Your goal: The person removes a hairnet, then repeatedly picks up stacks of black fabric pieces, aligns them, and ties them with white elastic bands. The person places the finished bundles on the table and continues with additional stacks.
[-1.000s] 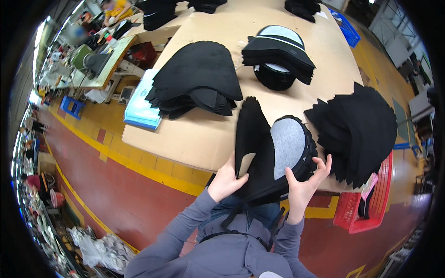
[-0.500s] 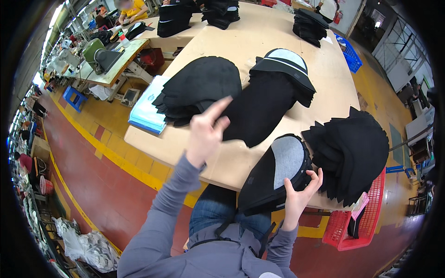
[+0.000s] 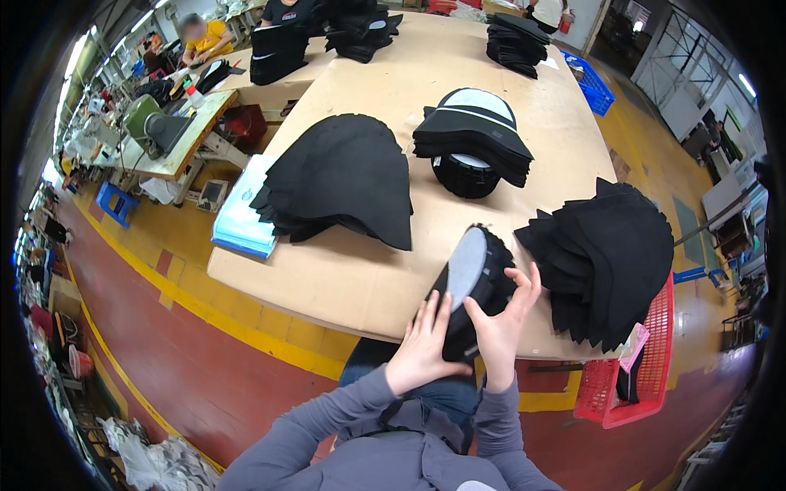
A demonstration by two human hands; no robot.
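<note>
Near the table's front edge, a stack of black fabric pieces [image 3: 494, 263] with a pale grey curved patch [image 3: 468, 260] on top stands tilted between my hands. My left hand [image 3: 419, 348] lies along its left side with fingers stretched and spread. My right hand [image 3: 501, 323] grips the right side, thumb on the face and bent fingers over the edge. The stack's underside is hidden. A fanned pile of black pieces [image 3: 340, 176] lies to the left, and another pile [image 3: 610, 258] to the right.
Farther back sits a black stack with a white band [image 3: 479, 123]. A blue-white plastic packet [image 3: 246, 209] lies partly under the left pile. A red basket [image 3: 655, 352] is off the right edge, a blue basket [image 3: 596, 94] behind. Sewing machine [image 3: 151, 123] and people stand far left.
My left hand has come down and right, from beside the left pile to the grey-patched stack. The blurred black piece in mid-table is gone from there. The stack now looks narrower and turned.
</note>
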